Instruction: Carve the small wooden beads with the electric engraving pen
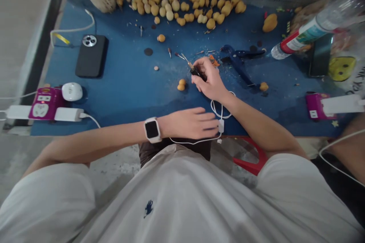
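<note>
My right hand (211,80) is closed around a small black rotary tool (199,73), whose thin bit points up and to the left over the table. A white cord (217,110) loops below that hand and runs to an inline switch (221,125). My left hand (191,123) lies palm down at the table's front edge, fingers stretched toward the switch; whether they touch it I cannot tell. A small two-lobed gourd (181,84) rests left of the tool. Several loose bits (170,52) lie just beyond it.
Many small gourds (169,14) line the back of the blue table (125,68). Blue pliers (239,62) and a plastic bottle (302,36) are at the right. A black phone (91,56), a white case (72,91) and a purple power adapter (45,102) sit left.
</note>
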`<state>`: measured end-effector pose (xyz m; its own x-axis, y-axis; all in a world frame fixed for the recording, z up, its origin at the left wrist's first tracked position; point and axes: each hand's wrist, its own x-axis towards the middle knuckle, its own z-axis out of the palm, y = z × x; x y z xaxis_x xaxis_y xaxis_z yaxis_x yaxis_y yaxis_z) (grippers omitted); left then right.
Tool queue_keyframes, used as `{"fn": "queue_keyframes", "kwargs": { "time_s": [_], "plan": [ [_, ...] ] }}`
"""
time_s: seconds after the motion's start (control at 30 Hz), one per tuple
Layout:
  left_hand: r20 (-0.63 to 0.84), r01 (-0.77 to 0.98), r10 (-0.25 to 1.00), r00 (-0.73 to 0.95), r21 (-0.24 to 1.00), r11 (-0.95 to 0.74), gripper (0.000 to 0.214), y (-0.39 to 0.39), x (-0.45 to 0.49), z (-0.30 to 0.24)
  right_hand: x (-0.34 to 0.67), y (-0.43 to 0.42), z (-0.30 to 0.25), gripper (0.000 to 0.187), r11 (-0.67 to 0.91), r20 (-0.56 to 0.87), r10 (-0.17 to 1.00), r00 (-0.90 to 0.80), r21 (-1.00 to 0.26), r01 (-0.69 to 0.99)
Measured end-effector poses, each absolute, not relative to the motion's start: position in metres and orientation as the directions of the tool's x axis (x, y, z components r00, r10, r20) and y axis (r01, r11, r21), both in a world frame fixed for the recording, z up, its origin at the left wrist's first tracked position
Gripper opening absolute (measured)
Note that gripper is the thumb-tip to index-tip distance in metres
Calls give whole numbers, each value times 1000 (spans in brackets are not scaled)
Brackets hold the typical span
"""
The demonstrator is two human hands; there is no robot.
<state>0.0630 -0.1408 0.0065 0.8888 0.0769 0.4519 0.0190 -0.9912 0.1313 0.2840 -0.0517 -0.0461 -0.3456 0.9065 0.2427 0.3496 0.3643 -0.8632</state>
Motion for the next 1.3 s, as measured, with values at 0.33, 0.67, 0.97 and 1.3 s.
{"fn": "queue_keyframes", "kwargs": {
  "time_s": [0.33,0.67,0.97,1.3],
  "plan": [
    [418,-162,-227,879,-187,-969,37,-125,136,-7,281,-46,-21,48,105,69,943,-324,-990,95],
    [397,-182,-262,879,-228,-956,43,-109,139,-5,278,-43,-16,61,27,40,934,-355,-999,-42],
    [404,-180,-266,875,-239,-954,47,-103,137,-8,278,-47,-12,54,38,50,936,-348,-998,-41],
    [378,-160,-258,889,-271,-949,39,-102,141,-9,277,-47,-9,59,41,54,935,-352,-998,-42]
  ]
}}
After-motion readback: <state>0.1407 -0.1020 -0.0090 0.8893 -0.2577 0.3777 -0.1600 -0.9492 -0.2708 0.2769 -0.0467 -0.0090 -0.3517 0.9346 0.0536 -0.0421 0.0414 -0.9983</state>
